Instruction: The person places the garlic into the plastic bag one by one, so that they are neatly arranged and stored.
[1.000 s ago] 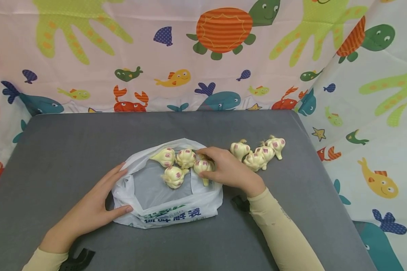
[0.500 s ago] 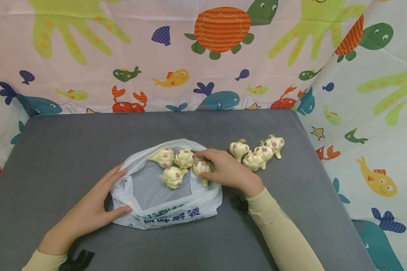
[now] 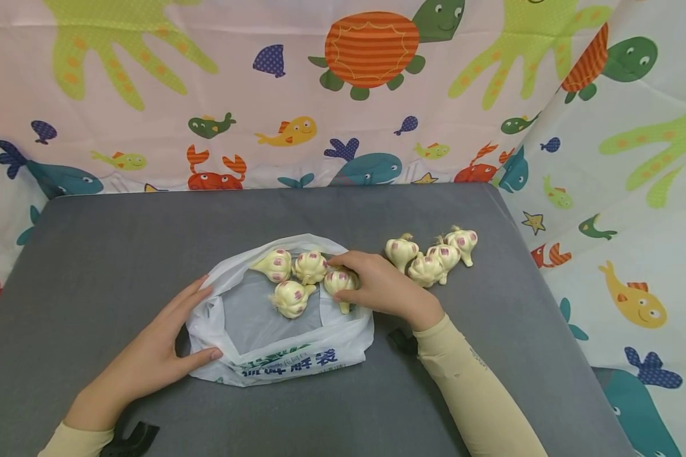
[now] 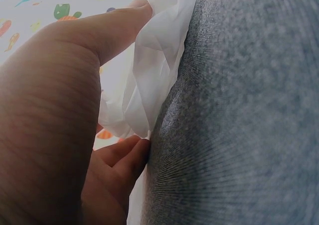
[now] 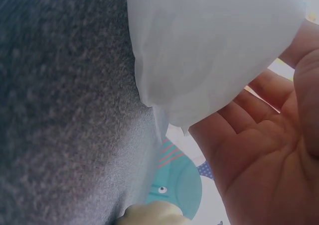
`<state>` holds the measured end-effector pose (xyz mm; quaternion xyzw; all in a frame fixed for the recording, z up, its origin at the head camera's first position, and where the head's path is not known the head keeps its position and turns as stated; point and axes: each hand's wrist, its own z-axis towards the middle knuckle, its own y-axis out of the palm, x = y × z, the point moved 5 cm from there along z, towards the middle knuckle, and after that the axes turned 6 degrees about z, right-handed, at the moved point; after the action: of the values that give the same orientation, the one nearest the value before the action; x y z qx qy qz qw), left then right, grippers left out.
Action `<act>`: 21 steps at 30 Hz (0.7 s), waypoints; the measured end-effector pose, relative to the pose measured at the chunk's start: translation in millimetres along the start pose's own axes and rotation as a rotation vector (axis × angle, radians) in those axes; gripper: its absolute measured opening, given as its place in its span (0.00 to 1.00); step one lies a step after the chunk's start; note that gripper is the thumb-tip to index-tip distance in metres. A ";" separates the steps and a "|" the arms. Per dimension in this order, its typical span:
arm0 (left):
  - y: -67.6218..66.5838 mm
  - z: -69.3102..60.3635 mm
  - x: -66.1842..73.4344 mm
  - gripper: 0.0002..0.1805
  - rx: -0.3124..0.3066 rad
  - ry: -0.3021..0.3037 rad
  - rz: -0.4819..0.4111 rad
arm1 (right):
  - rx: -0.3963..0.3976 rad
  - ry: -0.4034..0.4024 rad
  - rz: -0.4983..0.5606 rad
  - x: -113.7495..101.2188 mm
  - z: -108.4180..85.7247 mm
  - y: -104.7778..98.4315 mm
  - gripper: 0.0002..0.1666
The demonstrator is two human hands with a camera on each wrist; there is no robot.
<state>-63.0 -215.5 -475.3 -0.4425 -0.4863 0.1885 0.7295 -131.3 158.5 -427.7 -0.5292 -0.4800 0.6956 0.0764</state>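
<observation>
A white plastic bag [image 3: 297,368] with green and blue printing lies with its mouth spread wide. Several garlic bulbs [image 3: 293,298] are inside it, pale with purple patches. At the bag's right rim, my right hand [image 3: 391,289] has thumb and fingers around another garlic bulb [image 3: 340,282], partly covered by the hand. On the left side, my left hand [image 3: 154,352] touches the bag, thumb on the front and extended fingers along the back rim. The left wrist view shows the left thumb [image 4: 119,28] against the plastic; in the right wrist view the bag hides the fingertips.
A cluster of several garlic bulbs [image 3: 429,270] lies on the grey table [image 3: 234,419] to the right of the bag. Behind the table and along its right hangs a curtain [image 3: 297,70] printed with sea animals.
The head view has shifted very slightly. Both hands, the bag and the garlic bulbs otherwise stay as they were.
</observation>
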 end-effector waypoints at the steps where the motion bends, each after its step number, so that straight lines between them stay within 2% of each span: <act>1: 0.2 -0.1 0.1 0.64 -0.002 -0.002 -0.001 | 0.000 0.001 0.000 0.3 -0.2 0.3 0.36; 6: 1.0 -0.9 -0.1 0.63 -0.027 -0.023 -0.001 | 0.007 -0.001 0.007 0.5 -0.5 1.0 0.35; 15: -0.8 -0.4 1.8 0.62 -0.023 -0.017 -0.004 | 0.005 0.021 0.021 -0.6 -0.3 0.5 0.37; 21: 0.1 -0.8 0.2 0.63 -0.032 -0.040 0.005 | 0.005 0.019 0.014 -1.3 -0.2 0.4 0.38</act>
<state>-62.1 -215.7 -475.4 -0.4514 -0.5026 0.1913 0.7121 -130.5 157.6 -427.2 -0.5389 -0.4736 0.6924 0.0772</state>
